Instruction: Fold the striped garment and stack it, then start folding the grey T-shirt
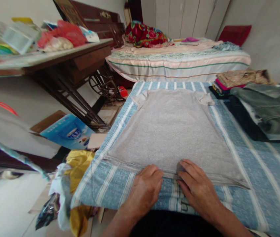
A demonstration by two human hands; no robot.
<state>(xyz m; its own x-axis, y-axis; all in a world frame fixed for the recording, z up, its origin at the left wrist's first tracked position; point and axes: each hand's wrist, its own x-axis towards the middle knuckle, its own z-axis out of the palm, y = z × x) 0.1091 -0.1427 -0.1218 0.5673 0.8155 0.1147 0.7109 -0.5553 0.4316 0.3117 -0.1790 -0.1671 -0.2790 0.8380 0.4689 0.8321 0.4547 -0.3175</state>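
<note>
A grey short-sleeved T-shirt [171, 128] lies spread flat on a blue-and-white striped cover, its sleeves at the far end and its hem toward me. At the middle of that hem, my left hand [147, 186] has its fingers curled down over the cloth edge. A short way to the right, my right hand [197, 187] holds the same hem, fingertips on top of the fabric and thumb low at the edge. The undersides of the fingers are hidden.
Folded dark clothes [273, 105] and a smaller folded pile [241, 80] lie at the right. Behind is a bed [179, 62] with a red floral blanket. A sewing-machine table [73, 54] stands at the left. Yellow cloth [79, 164] hangs by the near left edge.
</note>
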